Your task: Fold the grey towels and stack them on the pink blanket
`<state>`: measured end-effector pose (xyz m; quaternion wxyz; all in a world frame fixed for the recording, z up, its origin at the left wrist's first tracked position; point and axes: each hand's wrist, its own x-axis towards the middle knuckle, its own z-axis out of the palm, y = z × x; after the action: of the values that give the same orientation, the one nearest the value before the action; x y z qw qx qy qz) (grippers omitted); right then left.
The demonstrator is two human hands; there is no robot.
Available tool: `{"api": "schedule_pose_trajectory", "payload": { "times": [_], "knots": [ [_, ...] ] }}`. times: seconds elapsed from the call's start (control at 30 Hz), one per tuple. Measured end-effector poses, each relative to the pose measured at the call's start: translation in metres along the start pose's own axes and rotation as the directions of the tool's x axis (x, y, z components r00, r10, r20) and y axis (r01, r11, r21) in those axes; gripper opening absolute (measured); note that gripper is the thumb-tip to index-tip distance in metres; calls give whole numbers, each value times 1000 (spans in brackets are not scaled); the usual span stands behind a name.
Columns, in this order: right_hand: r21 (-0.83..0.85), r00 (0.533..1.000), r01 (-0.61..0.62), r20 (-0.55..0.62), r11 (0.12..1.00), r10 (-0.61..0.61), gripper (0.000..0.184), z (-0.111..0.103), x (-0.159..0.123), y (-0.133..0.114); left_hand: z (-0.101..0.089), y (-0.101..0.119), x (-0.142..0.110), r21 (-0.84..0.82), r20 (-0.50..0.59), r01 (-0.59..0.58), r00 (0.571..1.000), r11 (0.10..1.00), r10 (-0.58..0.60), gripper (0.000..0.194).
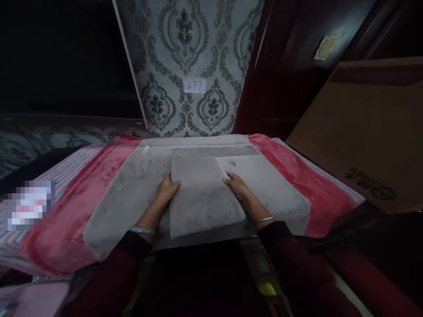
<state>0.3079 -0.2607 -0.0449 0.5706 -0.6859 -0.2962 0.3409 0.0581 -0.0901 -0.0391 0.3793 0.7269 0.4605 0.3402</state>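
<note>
A folded grey plush cloth (pixel 203 198) lies in front of me, its near edge thick and fuzzy. My left hand (pixel 167 190) is closed on its left edge, thumb on top and the other fingers partly hidden. On the opposite edge, my right hand (pixel 238 186) grips in the same way. Under the folded piece spreads a larger grey plush cloth (pixel 127 193), with a small white tag (pixel 146 149) near its far left corner. A paler panel with a small dark mark (pixel 232 164) shows to the right of the folded piece.
Red fabric (pixel 110 165) with striped edges covers the table beneath. A large cardboard box (pixel 370 127) stands at the right. Behind are a patterned wall with a paper label (pixel 194 85), a dark screen (pixel 62 57) at the left and a dark red door (pixel 280 66).
</note>
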Motion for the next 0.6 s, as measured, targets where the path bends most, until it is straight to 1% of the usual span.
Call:
{"api": "schedule_pose_trajectory", "payload": {
  "times": [0.07,0.1,0.17,0.27,0.37,0.47,0.6],
  "knots": [
    [0,1000,-4,-23,1000,4,56,-3,-3,3,-1,5,-3,147,12,21,1000,989,-23,69],
    [-12,999,-6,-37,1000,6,59,-5,-5,4,-1,7,-4,188,10,27,1000,982,-29,66],
    [-60,998,9,-56,998,-12,68,-6,-8,6,0,10,-7,225,-3,42,999,973,-43,60],
    [-191,992,82,-80,978,-99,76,-5,-8,7,0,15,-8,269,-13,86,996,959,-86,54],
    [-339,979,130,-104,932,-174,74,-4,-8,4,1,16,-8,298,-11,88,996,951,-89,51],
    [-430,976,130,-103,893,-192,69,-5,-9,1,1,15,-8,301,-2,75,997,951,-78,48],
    [-493,974,106,-123,863,-190,67,-9,-17,-1,2,15,-12,295,-13,58,998,954,-56,47]
  ]
}}
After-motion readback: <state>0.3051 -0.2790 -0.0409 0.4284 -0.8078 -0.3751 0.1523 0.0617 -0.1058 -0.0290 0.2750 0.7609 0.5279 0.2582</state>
